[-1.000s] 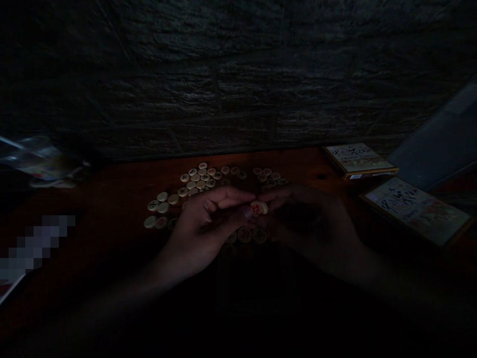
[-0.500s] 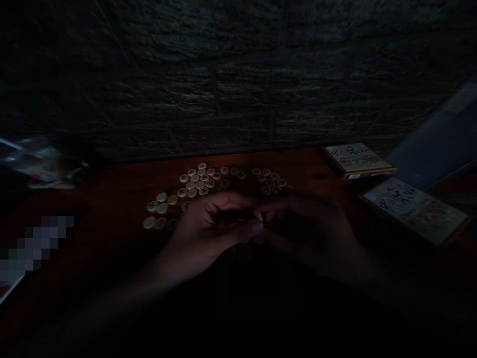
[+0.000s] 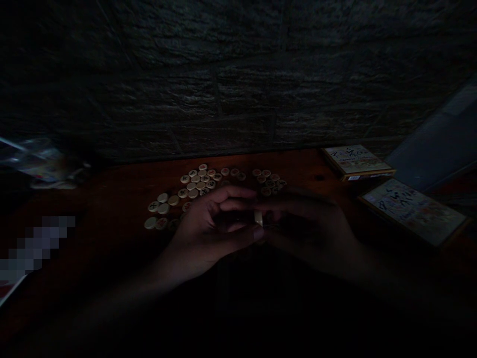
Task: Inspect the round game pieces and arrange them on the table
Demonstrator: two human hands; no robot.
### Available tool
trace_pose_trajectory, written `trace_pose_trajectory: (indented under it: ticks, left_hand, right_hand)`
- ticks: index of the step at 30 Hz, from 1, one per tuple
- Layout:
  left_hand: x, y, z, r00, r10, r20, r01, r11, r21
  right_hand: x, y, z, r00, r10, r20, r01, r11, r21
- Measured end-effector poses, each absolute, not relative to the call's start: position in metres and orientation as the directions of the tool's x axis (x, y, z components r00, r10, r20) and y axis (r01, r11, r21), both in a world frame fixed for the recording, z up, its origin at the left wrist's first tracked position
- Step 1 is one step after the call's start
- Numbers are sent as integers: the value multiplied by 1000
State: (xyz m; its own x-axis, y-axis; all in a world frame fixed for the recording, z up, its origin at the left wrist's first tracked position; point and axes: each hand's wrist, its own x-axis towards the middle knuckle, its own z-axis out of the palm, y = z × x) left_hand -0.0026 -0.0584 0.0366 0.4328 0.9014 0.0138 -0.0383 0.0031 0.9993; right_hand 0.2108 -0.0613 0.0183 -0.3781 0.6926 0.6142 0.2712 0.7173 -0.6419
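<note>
The scene is very dark. My left hand and my right hand meet over a reddish wooden table. Between their fingertips a pale round game disc stands on edge, pinched from both sides. Several more pale discs with red or black marks lie scattered on the table just beyond my hands, with a smaller group to their right.
Two flat printed box halves lie at the right: one at the back, one nearer. A grey sheet leans at the far right. Crumpled plastic sits at the left. A dark brick wall stands behind the table.
The disc, held face up with its red mark showing, has been turned onto its edge between both hands. The hands stayed in the same place.
</note>
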Motion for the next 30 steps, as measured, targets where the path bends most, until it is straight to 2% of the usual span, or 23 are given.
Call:
trace_pose_trajectory:
  ticks: [7, 16, 25, 30]
  left_hand:
    - [-5, -59, 36, 484, 874, -43, 1, 48, 999]
    - [-5, -59, 37, 456, 890, 0, 8, -4, 1000]
    - [-2, -60, 41, 447, 892, -69, 43, 56, 998]
    - [-2, -60, 40, 444, 894, -62, 34, 53, 998]
  right_hand:
    - [211, -63, 20, -366, 654, 662, 292, 756, -585]
    - [212, -63, 21, -379, 657, 651, 312, 753, -579]
    - [212, -64, 19, -367, 629, 685, 295, 777, -556]
    - [211, -64, 21, -352, 659, 665, 320, 752, -576]
